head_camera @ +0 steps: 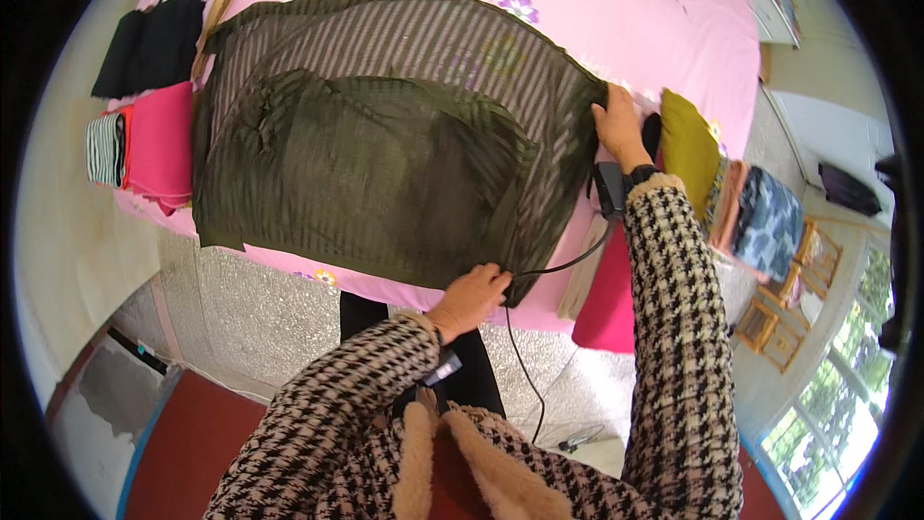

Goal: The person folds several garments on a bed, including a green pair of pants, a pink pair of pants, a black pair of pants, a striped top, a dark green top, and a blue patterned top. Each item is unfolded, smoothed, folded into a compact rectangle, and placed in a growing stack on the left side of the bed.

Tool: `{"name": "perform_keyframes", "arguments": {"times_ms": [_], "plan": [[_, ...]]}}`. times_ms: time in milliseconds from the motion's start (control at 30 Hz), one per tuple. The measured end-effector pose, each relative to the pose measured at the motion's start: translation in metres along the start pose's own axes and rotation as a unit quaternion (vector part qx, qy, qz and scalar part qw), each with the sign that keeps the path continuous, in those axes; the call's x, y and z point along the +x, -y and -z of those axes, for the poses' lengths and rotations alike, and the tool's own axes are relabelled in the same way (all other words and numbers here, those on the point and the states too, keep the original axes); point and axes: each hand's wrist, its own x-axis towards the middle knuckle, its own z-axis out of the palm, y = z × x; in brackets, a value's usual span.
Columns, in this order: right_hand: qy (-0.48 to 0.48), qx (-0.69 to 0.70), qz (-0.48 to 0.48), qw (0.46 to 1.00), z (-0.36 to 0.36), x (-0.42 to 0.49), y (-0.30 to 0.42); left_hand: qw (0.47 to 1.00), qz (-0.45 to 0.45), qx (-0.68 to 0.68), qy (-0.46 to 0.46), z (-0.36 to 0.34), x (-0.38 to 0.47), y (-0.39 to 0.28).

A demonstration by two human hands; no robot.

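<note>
A sheer dark green striped garment (375, 159) lies spread out on a pink flowered bedsheet (577, 22). Its near half is doubled and darker, while the sheet shows through the single layer at the far side. My left hand (469, 297) grips the near hem close to the right corner. At the right edge of the cloth, my right hand (621, 123) holds the fabric, thumb on the near side and fingertips partly hidden. Both wrists wear dark devices, and a black cable (567, 266) runs from the right one.
On the left lie black clothing (150, 43), a folded pink cloth (162, 141) and striped cloth (106, 149). To the right are a mustard cushion-like cloth (686, 152), blue patterned fabric (769, 220) and a bright pink cloth (610, 303). Wooden chairs (787, 296) stand beyond.
</note>
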Motion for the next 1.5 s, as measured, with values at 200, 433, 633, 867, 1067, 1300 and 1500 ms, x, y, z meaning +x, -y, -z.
{"name": "perform_keyframes", "arguments": {"times_ms": [200,433,633,867,1067,1300,1500], "plan": [[0.08,-0.01,-0.083,0.993,-0.012,0.023,-0.007,0.991,0.067,0.115,0.019,-0.015,0.013,-0.009],[0.143,0.095,-0.14,0.975,0.028,0.027,0.033,0.994,-0.008,0.111,0.0,-0.021,0.009,0.027],[0.262,0.35,-0.243,0.866,0.092,0.045,0.128,0.986,0.025,-0.143,-0.085,-0.019,-0.008,0.053],[0.27,0.438,-0.262,0.816,0.085,0.08,0.236,0.719,0.181,-0.665,-0.087,0.018,-0.077,0.117],[0.261,0.588,-0.18,0.745,0.033,0.099,0.313,0.553,0.222,-0.792,-0.135,0.067,-0.134,0.164],[0.161,0.441,-0.204,0.859,-0.016,0.052,0.276,0.821,0.316,-0.335,-0.338,0.08,-0.125,0.139],[0.232,0.069,-0.112,0.964,-0.051,-0.082,0.262,0.915,0.255,-0.152,-0.272,0.117,-0.107,0.116]]}}
